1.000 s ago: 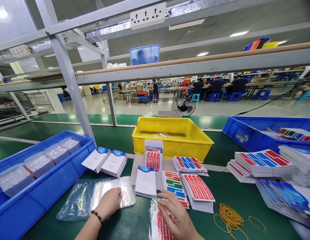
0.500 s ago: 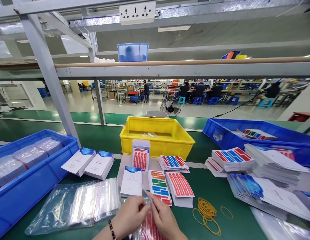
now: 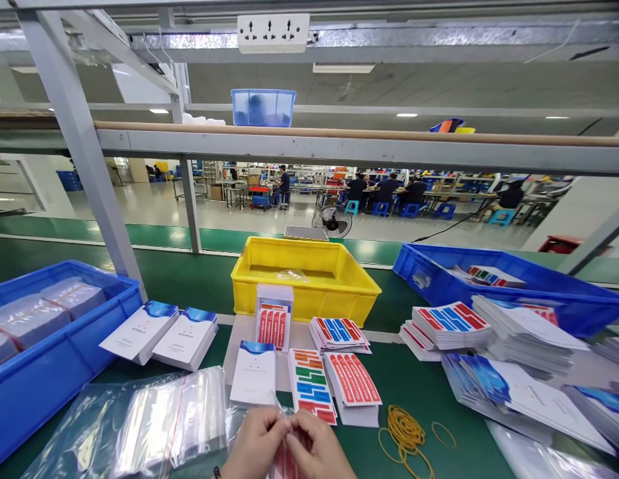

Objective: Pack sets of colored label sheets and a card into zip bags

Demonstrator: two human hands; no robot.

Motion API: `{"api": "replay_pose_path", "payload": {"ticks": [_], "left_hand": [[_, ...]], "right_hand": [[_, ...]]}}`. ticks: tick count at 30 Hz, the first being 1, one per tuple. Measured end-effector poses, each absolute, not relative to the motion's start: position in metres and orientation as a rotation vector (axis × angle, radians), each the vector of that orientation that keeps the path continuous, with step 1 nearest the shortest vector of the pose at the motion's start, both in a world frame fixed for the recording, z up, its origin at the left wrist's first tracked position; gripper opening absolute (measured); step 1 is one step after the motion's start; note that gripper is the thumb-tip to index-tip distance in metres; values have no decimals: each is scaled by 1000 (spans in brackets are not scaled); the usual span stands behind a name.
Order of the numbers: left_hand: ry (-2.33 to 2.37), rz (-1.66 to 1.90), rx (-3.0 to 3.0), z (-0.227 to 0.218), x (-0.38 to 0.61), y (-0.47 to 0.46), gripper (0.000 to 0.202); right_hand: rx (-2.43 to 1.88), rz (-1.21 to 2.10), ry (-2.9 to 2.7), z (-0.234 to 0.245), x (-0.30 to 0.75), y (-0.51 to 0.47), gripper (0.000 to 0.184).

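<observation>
At the bottom edge, my left hand (image 3: 254, 442) and my right hand (image 3: 320, 447) meet, both pinching the top of a clear zip bag (image 3: 288, 444) with red sticker sheets inside. Just beyond them lie a white booklet stack (image 3: 253, 374), a multicolour sticker stack (image 3: 310, 384) and a red sticker stack (image 3: 353, 380). A pile of empty zip bags (image 3: 160, 419) lies to the left of my left hand.
A yellow bin (image 3: 304, 279) stands at the centre back, with blue bins at the left (image 3: 50, 372) and right (image 3: 494, 283). Yellow rubber bands (image 3: 404, 432) lie right of my hands. Stacks of printed sheets (image 3: 509, 359) fill the right side. People sit working far behind.
My left hand left the pile of empty bags and joined the right hand on the filled bag. The view shifted right, and both hands sit lower in frame.
</observation>
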State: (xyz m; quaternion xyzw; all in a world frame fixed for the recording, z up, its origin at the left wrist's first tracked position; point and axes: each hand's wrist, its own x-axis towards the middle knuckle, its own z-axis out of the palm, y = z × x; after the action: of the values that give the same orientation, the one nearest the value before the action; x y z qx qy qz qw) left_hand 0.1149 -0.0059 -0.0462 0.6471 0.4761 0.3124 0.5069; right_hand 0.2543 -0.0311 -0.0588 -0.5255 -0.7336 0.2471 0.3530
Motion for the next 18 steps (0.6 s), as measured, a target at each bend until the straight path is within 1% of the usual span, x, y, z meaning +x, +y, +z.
{"api": "replay_pose_path", "payload": {"ticks": [2, 4, 6, 8, 11, 13, 15, 16, 18], "left_hand": [[1138, 719, 1632, -46, 114, -7, 36], [1131, 657, 1713, -44, 113, -9, 35], [1145, 608, 1783, -41, 113, -10, 33], [1170, 572, 1811, -39, 113, -11, 31], [1206, 545, 1757, -39, 114, -12, 29], [1229, 593, 1653, -41, 114, -10, 29], [1243, 663, 1545, -44, 114, -6, 28], [1243, 684, 1503, -45, 113, -3, 28], [1234, 691, 1450, -47, 110, 1, 30]], "right_hand": [[-1337, 686, -1880, -60, 256, -30, 25], [-1344, 665, -1908, -62, 256, -30, 31], [-1381, 513, -1986, -66, 255, -29, 32], [-1420, 266, -2044, -69, 255, -29, 29], [-1499, -3, -1977, -68, 257, -28, 29], [-1490, -24, -1927, -64, 258, -29, 28], [-1394, -3, -1956, -61, 257, -32, 18], [-1335, -1, -1992, -61, 255, -33, 17], [-1246, -21, -2066, -63, 252, -36, 24]]}}
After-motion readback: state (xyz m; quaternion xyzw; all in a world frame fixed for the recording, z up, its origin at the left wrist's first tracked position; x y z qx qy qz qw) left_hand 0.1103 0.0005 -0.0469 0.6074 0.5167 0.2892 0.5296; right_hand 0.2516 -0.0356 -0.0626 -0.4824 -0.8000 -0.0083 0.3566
